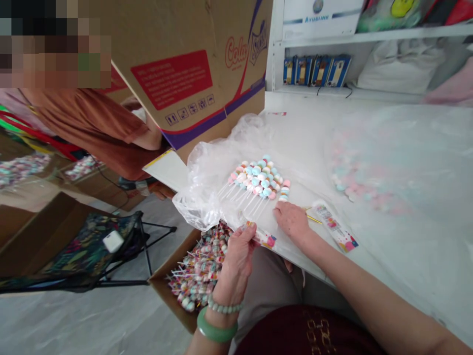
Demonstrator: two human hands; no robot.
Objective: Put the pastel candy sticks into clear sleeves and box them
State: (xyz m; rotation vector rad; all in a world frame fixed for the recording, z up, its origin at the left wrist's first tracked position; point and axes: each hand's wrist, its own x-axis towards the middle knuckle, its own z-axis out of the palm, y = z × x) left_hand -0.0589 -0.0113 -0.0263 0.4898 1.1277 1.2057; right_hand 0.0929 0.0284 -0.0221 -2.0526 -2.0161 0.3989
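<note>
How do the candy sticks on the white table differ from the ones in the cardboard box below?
The table group is laid side by side on the table, sticks pointing roughly one way; the boxed group lies jumbled, sticks pointing various ways. The table group is small, while the boxed group is far larger. Both have pastel pieces on white sticks.

A single view looks forward and down from the person's head, over the lap [271,283] to the left hand [240,241] and right hand [292,220], near the camera at a white table [295,133]. Its wide reach takes in shelving [332,39] upper right, a co-worker [107,128] upper left and floor [92,323] lower left.
</note>
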